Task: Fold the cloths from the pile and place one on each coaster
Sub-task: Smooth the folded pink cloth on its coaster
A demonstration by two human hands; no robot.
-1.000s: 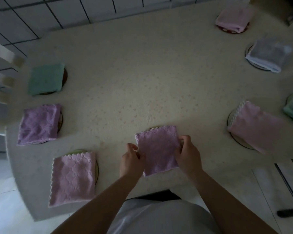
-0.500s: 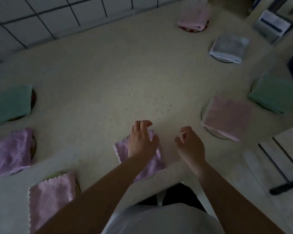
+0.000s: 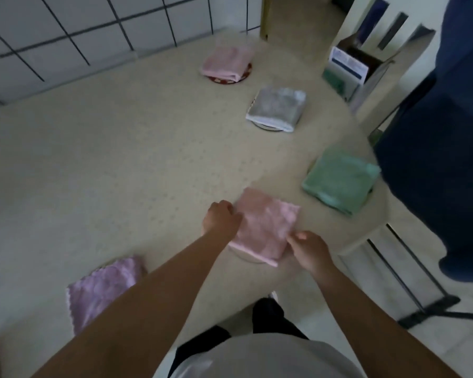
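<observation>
At the left edge of the cream, speckled tablecloth-covered table (image 3: 120, 165), a folded lilac cloth with a scalloped white edge (image 3: 101, 290) lies flat, well apart from both hands, partly crossed by the person's left forearm.

Moving right, the left hand (image 3: 221, 221) sits at the far-left edge of the folded pale pink square cloth (image 3: 265, 227). Its fingers are curled down onto that edge; whether they pinch the fabric or only press it is hard to tell through the motion blur. The cloth lies between the two hands, its long axis running from the far-left corner towards the near-right corner, and it rests over a pale round coaster (image 3: 245, 256) whose rim peeks out under its near edge.

The right hand (image 3: 310, 251) is at the cloth's near-right side, fingertips drawn together and apparently nipping the edge there. Both hands are touching the cloth from opposite sides, so neither is clearly nearer; the coming move likely turns on squaring the cloth over the coaster, which lies slightly towards the person from the cloth's middle.

Further right, a folded mint-green cloth (image 3: 339, 181) sits near the table's edge. Beyond, a folded grey cloth (image 3: 277, 109) and a folded light pink cloth (image 3: 227, 64) rest on their own coasters.
</observation>
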